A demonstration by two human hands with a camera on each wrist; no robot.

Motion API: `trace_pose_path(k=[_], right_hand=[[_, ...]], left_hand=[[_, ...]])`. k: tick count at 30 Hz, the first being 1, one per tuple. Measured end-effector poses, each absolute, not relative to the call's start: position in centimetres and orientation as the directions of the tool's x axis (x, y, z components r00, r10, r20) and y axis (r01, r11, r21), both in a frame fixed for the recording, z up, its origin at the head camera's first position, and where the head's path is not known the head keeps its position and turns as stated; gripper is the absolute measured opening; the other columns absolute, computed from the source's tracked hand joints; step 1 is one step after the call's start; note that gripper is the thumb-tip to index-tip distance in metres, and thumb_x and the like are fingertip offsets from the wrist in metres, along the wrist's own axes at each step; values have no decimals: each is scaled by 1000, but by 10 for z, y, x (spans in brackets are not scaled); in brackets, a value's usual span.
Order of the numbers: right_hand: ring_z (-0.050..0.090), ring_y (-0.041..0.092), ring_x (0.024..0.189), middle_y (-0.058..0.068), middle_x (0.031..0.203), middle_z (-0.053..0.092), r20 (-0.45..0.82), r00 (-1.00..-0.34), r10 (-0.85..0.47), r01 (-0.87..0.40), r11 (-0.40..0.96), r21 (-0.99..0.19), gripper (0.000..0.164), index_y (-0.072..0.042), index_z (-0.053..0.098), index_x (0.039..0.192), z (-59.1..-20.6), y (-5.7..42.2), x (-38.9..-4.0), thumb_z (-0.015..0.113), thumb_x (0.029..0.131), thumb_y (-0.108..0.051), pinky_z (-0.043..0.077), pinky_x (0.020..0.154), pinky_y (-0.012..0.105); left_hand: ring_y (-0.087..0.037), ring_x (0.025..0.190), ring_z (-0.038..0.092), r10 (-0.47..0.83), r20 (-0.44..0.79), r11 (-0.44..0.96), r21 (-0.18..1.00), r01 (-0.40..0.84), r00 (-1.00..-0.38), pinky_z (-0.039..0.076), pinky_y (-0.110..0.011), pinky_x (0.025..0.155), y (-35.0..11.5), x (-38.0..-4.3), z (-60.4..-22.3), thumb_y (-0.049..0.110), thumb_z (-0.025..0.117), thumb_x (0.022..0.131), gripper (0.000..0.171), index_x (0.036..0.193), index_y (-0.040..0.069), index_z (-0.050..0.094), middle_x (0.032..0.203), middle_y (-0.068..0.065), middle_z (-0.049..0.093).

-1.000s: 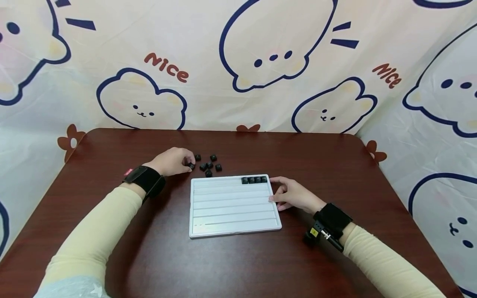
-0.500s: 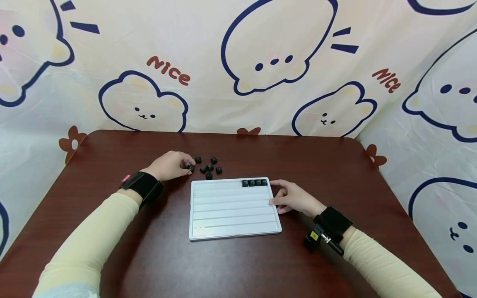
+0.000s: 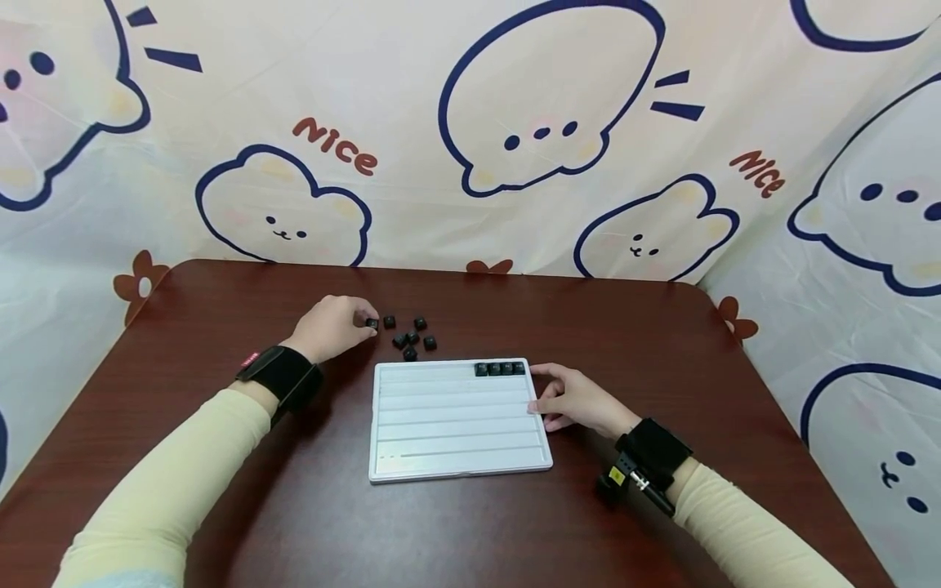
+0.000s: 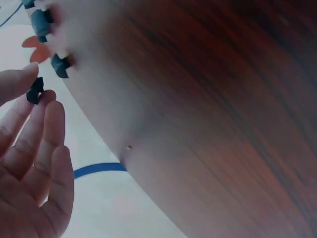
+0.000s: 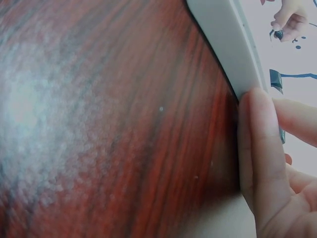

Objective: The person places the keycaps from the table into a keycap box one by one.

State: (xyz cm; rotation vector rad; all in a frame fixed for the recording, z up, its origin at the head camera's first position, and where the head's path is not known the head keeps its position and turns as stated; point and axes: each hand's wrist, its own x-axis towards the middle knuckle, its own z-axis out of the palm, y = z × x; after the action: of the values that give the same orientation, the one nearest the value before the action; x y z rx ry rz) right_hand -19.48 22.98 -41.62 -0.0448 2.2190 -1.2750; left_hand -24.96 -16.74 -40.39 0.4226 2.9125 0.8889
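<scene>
My left hand [image 3: 331,328] pinches a small black keycap [image 4: 34,90] between thumb and fingertips, at the left side of a loose group of similar black keycaps [image 3: 412,337]. A white ridged board [image 3: 456,433] lies in front of that group. Along its top right edge stands a short row of black keycaps [image 3: 500,369]. My right hand [image 3: 577,400] grips the board's right edge; in the right wrist view the thumb [image 5: 262,119] presses along the white side wall. Part of the board's far side is hidden by the fingers there.
The board and keycaps are on a dark red-brown wooden table [image 3: 470,531]. Behind it hangs a white curtain [image 3: 412,98] with cartoon outlines, which also runs down both sides. Black straps [image 3: 283,377] with cameras wrap both wrists.
The left hand has raised its keycap slightly and drawn it back toward the far side, relative to the loose ones. The right hand stays on the board's edge. The head view has tilted a little upward.
</scene>
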Motion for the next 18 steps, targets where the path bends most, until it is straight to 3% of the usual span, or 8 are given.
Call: trace_pose_path(k=[18], right_hand=[[64,17,66,13,86,63,-455,-836,-307,239,542,-806,71,2,37,153,-418,231,-197,75,93,-5,59,63,31]], left_hand=[[-26,99,68,302,30,768,584,262,-953,56,-46,85,-135,-235,-396,16,76,94,19,110,7,75,103,-10,74]])
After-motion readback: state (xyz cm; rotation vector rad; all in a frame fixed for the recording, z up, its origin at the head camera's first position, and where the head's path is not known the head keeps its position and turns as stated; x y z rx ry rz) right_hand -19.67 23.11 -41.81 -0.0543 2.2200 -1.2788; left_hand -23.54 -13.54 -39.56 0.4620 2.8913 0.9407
